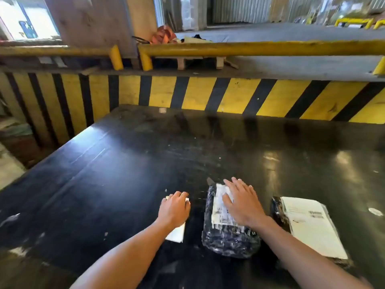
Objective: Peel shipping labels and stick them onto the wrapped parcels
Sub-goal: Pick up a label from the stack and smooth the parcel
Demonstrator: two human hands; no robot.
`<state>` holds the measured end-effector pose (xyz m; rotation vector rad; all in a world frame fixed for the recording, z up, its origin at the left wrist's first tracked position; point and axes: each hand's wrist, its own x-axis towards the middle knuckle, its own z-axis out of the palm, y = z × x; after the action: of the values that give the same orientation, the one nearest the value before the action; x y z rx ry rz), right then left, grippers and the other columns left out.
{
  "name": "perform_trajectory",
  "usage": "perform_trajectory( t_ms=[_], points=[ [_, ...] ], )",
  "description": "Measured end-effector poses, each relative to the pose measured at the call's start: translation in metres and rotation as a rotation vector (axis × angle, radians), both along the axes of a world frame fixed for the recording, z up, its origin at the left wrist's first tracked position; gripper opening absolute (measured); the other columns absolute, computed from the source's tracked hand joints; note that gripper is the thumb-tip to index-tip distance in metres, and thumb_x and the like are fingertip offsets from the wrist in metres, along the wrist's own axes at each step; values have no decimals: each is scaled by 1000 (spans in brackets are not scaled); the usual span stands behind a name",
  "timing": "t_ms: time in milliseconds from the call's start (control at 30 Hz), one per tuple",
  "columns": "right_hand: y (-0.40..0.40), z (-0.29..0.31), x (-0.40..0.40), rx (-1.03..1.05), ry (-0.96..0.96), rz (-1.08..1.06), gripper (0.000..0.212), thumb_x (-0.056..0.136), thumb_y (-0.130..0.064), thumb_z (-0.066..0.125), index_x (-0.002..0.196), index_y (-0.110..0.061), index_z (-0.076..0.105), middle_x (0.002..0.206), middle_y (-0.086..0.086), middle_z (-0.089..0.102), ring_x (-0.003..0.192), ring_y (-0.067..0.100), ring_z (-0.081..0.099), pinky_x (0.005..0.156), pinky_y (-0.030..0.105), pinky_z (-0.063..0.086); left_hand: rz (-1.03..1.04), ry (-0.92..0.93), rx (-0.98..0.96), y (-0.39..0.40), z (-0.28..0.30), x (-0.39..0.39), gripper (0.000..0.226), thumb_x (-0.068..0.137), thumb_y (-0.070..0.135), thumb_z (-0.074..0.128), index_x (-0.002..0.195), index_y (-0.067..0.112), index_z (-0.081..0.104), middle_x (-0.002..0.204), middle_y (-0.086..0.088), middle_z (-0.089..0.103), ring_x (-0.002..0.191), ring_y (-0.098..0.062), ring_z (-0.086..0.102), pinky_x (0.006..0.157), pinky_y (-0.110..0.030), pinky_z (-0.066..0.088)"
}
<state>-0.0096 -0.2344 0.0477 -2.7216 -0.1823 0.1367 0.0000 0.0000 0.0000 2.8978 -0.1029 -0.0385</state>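
Right now the right hand (pixel 242 202) lies flat and open, palm down, pressing on a white label (pixel 221 207) that sits on top of a black wrapped parcel (pixel 227 238) near the front of the dark table (pixel 129 163). Just left of that parcel, the left hand (pixel 174 208) rests with fingers curled on a white sheet of paper (pixel 177 233) lying on the table. A second parcel (pixel 277 211), with a large white label (pixel 310 224) already on it, lies just right of the first.
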Motion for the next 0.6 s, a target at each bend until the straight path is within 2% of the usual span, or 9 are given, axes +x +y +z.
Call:
perform_trajectory(
  t_ms=[200, 500, 600],
  points=[
    [4, -23, -6, -121, -62, 32, 57, 102, -47, 21, 156, -29, 20, 166, 1, 12, 153, 19, 0, 123, 45, -1, 355, 270, -43, 34, -60, -25, 54, 98, 48, 43, 144, 22, 36, 145, -9, 39, 130, -32, 39, 101, -45, 41],
    [3, -26, -9, -171, -87, 38, 61, 101, -51, 14, 158, -29, 12, 167, 1, 6, 153, 17, -4, 123, 47, -3, 448, 240, -82, 42, -77, -20, 64, 93, 43, 60, 146, 23, 31, 144, -9, 39, 131, -29, 40, 106, -43, 42],
    [3, -27, -10, -165, -87, 35, 60, 102, -50, 16, 158, -29, 12, 167, 1, 6, 153, 17, -5, 124, 48, -2, 494, 195, -144, 40, -76, -16, 63, 92, 32, 65, 145, 23, 32, 143, -7, 42, 127, -28, 44, 106, -42, 44]
  ],
)
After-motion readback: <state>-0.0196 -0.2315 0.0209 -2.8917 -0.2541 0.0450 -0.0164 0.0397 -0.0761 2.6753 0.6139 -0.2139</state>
